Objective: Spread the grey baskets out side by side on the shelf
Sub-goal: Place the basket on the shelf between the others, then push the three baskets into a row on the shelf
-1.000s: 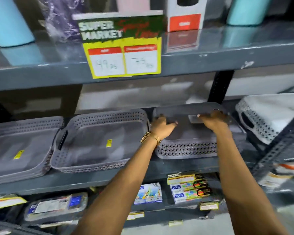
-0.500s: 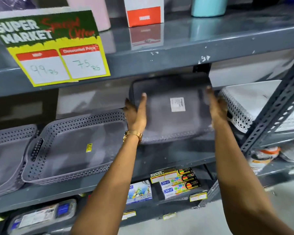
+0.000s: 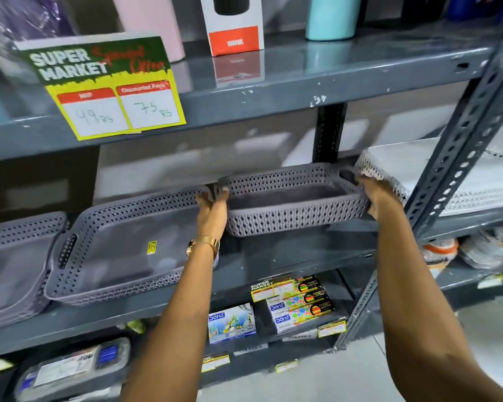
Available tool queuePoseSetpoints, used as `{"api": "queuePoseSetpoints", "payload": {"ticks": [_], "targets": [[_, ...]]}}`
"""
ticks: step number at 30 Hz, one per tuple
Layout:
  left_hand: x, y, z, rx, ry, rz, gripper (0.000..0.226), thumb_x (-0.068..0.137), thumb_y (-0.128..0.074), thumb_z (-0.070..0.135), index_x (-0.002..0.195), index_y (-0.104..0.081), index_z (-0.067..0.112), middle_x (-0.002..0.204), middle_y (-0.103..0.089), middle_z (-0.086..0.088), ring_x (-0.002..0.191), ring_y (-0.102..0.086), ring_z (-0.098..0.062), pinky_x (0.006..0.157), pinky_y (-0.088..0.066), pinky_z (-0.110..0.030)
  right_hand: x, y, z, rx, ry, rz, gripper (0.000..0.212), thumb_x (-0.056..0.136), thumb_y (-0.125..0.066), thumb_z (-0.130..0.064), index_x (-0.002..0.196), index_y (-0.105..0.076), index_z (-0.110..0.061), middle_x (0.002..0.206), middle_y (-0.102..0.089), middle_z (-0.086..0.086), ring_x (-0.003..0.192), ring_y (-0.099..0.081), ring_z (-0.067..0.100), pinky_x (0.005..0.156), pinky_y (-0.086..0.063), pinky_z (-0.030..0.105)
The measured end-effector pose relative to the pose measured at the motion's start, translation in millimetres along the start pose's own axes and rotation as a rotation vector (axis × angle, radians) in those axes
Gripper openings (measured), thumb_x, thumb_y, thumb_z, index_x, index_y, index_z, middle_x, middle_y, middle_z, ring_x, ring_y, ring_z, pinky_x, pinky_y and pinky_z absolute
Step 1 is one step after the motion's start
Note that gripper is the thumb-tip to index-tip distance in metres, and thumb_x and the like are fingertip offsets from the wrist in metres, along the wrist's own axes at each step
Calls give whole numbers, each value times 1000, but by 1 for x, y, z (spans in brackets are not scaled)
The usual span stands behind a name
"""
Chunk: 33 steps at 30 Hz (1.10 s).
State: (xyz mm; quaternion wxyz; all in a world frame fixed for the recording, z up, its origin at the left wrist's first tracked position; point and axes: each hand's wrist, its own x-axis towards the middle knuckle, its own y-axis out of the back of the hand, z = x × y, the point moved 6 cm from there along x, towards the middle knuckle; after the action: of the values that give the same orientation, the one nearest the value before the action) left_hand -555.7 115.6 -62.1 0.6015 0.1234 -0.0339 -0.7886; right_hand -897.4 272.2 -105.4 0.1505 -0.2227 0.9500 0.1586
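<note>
Head view: the person is holding one grey perforated basket [image 3: 295, 203] by its two short ends. The left hand [image 3: 214, 208] is closing its fingers over the left end rim, and the right hand [image 3: 375, 198] is gripping the right end. The basket is sitting upright and roughly level, mouth up, over the right end of the middle shelf [image 3: 273, 262]. Its base appears to be just clear of the shelf, though the shadow beneath makes contact hard to confirm.

A second grey basket [image 3: 122, 248] is resting to the left, tilted with its front edge at the shelf's front edge. A stack of grey baskets [image 3: 15, 265] is lying at the far left end. A white perforated basket [image 3: 436, 175] is sitting just right of the held one, beyond the slotted upright [image 3: 459, 146].

Step in hand, as judged: placing the third basket in the row. The next move is calling for lowering it flat into the gap, clear of the second basket's right rim and the white basket, then releasing both grips.
</note>
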Motion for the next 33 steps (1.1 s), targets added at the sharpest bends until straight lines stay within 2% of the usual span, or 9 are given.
{"api": "queuePoseSetpoints", "payload": {"ticks": [3,6,8,12,15,18,21,26,33], "targets": [[-7,-8,-16,130,-38,-76,14,94,-52,25,101,-53,13,114,-57,-11,117,-53,-34,100,-41,-41,-42,1,1,-126,-5,32,34,97,-49,-22,121,-48,2,100,-61,13,93,-58,27,83,-45,33],[-18,-17,-16,278,-106,-125,40,96,-47,20,134,-43,6,127,-56,-21,116,-55,-38,98,-44,-42,-56,-1,16,-114,105,88,41,97,-43,-3,138,-45,-2,135,-54,16,90,-58,23,71,-46,18],[-31,-21,-15,377,-115,-130,47,98,-44,18,141,-32,2,139,-47,-22,126,-48,-36,101,-40,-37,-58,-3,28,-105,137,112,41,96,-45,0,137,-46,-6,135,-55,20,98,-58,26,84,-48,25],[-50,-18,-22,451,-196,-118,51,98,-45,19,142,-31,-2,147,-38,-22,133,-41,-36,109,-34,-37,-80,-2,32,-352,223,187,55,89,-56,1,141,-40,-9,145,-45,19,133,-44,36,111,-38,48],[-59,0,-23,475,-338,-74,44,96,-49,14,137,-44,1,137,-52,-21,124,-51,-36,105,-40,-37,-113,-21,8,-635,544,307,65,86,-65,-13,144,-37,-7,155,-31,17,148,-16,35,119,-23,52],[-68,38,-19,470,-458,-26,32,92,-51,4,122,-61,2,115,-66,-22,104,-63,-36,92,-46,-33,-151,-81,-5,-667,730,127,50,87,-61,-26,133,-51,-7,139,-51,22,138,-36,40,111,-36,52],[-57,92,-20,541,-534,98,30,87,-54,3,114,-66,4,114,-68,-17,106,-64,-33,96,-49,-37,-188,-148,-5,-589,723,-160,54,88,-56,-41,130,-55,-7,124,-63,22,118,-57,39,97,-49,47],[-17,202,-45,899,-330,353,55,80,-67,15,131,-49,7,133,-49,-24,118,-50,-45,100,-43,-50,-216,-228,8,-748,539,-397,56,92,-55,-43,124,-45,1,130,-55,26,121,-53,42,90,-45,45],[7,295,-78,904,-51,381,63,80,-67,15,134,-37,1,130,-45,-29,116,-49,-50,96,-43,-55,-225,-254,16,-946,506,-315,40,93,-51,-31,121,-44,-3,126,-60,22,116,-58,41,91,-46,44]]}}
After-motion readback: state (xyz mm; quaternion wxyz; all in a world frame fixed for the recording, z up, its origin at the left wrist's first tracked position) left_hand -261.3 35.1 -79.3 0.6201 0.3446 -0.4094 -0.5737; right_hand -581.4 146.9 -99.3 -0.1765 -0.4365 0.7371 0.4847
